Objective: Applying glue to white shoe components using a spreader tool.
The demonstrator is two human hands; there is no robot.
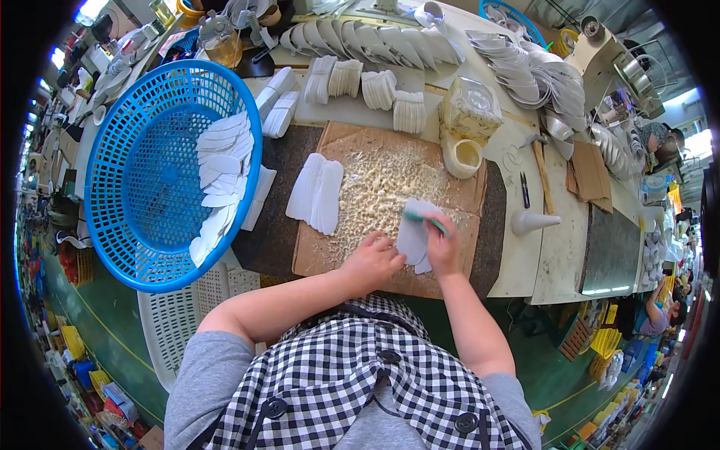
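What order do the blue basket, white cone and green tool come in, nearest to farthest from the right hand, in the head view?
From the right hand:
1. Green tool, held in it.
2. White cone, to its right.
3. Blue basket, far left.

The matt brown cardboard (315,259) is crusted with rough, lumpy cream residue (379,169), while the pale pieces (315,195) on it look smooth and matt. Left of the cardboard, the blue basket (124,135) is slightly glossy perforated plastic; right of the cardboard, the hammer (543,176) has a wooden handle, and farther right a dark panel (611,251) shines.
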